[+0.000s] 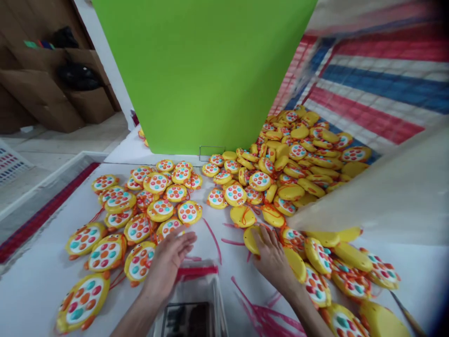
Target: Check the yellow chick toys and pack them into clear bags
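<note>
My left hand is open above the table, its fingers stretched to the right and apart. It is nearest to the left-hand spread of yellow turtle-shaped toys, such as this dotted turtle toy, mostly lying face up with white shells and coloured dots. My right hand has its fingers and thumb closed over a yellow turtle toy, plain back up, at the front of a large heap. Orange cords hang from several toys. Between my forearms sits a clear plastic box with something dark inside.
A tall green panel stands behind the toys, a small wire piece at its foot. Pink strips lie on the white table. Whitish sheeting hangs at right. Brown cartons stand at back left.
</note>
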Action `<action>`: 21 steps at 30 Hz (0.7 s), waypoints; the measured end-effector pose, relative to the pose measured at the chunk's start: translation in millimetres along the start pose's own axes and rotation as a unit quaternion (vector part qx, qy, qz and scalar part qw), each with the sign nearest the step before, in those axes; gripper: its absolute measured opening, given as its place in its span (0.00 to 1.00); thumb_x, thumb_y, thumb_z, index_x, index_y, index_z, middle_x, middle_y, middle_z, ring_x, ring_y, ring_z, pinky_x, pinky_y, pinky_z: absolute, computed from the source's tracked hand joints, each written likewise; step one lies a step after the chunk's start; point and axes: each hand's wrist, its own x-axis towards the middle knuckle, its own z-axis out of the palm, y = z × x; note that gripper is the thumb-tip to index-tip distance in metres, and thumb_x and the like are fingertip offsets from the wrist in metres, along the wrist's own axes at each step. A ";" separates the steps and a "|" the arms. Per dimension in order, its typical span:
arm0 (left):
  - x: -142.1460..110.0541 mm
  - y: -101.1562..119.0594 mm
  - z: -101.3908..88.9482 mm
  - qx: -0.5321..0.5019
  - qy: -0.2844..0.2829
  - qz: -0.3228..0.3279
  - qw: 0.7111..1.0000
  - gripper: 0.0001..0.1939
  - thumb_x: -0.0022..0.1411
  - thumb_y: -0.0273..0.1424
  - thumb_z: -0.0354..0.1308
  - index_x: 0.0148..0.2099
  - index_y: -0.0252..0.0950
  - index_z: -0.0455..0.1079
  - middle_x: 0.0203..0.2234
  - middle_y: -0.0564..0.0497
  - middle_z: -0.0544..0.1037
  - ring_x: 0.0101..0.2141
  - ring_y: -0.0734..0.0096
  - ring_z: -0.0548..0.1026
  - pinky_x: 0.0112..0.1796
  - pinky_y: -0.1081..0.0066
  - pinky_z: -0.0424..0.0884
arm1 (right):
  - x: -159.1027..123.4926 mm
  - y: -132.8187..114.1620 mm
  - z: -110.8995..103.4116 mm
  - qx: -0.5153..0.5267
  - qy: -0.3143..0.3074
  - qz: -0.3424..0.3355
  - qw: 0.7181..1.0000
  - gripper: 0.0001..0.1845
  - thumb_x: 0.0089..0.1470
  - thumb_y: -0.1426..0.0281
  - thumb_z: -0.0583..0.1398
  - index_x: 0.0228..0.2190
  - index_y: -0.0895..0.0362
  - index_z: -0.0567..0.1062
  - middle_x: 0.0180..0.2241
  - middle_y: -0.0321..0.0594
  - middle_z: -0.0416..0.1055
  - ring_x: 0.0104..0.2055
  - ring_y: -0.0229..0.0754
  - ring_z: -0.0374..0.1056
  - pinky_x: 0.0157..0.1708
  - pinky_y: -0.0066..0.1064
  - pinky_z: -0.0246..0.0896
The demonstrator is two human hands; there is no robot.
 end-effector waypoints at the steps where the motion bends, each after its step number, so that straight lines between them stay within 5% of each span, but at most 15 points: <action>1: -3.5 -10.4 1.9 0.016 -0.014 -0.027 0.999 0.19 0.47 0.30 0.63 0.42 0.31 0.66 0.32 0.43 0.79 0.36 0.61 0.76 0.38 0.66 0.69 | 2.1 0.7 -1.0 0.012 0.010 -0.006 1.000 0.29 0.43 0.80 0.54 0.50 0.63 0.66 0.55 0.55 0.58 0.57 0.61 0.53 0.49 0.48 0.58; 7: -11.1 -58.8 7.3 0.074 -0.098 -0.124 0.985 0.17 0.49 0.35 0.63 0.40 0.31 0.68 0.28 0.45 0.78 0.30 0.65 0.76 0.33 0.68 0.67 | 17.5 13.1 -13.6 0.103 0.059 0.016 0.993 0.20 0.54 0.72 0.50 0.49 0.61 0.66 0.49 0.51 0.67 0.52 0.53 0.60 0.47 0.43 0.61; 13: -14.2 -83.5 -0.1 0.096 -0.117 -0.147 0.977 0.17 0.50 0.37 0.62 0.40 0.34 0.67 0.27 0.48 0.77 0.30 0.68 0.75 0.30 0.71 0.64 | 29.9 45.5 -27.9 0.137 0.113 0.126 0.976 0.23 0.58 0.66 0.44 0.49 0.63 0.67 0.33 0.52 0.75 0.28 0.51 0.71 0.28 0.41 0.65; 16: -15.0 -87.6 3.6 0.101 -0.130 -0.155 0.974 0.18 0.51 0.39 0.61 0.41 0.33 0.66 0.28 0.47 0.77 0.31 0.66 0.75 0.31 0.70 0.65 | 26.5 46.7 -43.0 0.200 0.140 0.145 0.959 0.22 0.57 0.63 0.46 0.47 0.60 0.68 0.34 0.47 0.75 0.32 0.47 0.71 0.32 0.37 0.66; 18: -16.0 -87.0 12.5 0.091 -0.145 -0.155 0.973 0.20 0.52 0.40 0.61 0.42 0.33 0.66 0.30 0.45 0.77 0.32 0.64 0.75 0.32 0.69 0.65 | 19.9 33.1 -52.3 0.321 0.133 0.157 0.924 0.22 0.56 0.60 0.48 0.47 0.59 0.69 0.36 0.45 0.74 0.34 0.46 0.70 0.31 0.34 0.67; 21: -17.9 -83.0 31.1 0.072 -0.155 -0.139 0.975 0.25 0.52 0.42 0.61 0.48 0.33 0.64 0.35 0.42 0.75 0.35 0.61 0.75 0.34 0.67 0.67 | 7.8 -2.3 -60.0 0.518 0.095 0.180 0.831 0.23 0.53 0.57 0.54 0.45 0.58 0.70 0.40 0.46 0.73 0.37 0.47 0.69 0.31 0.34 0.68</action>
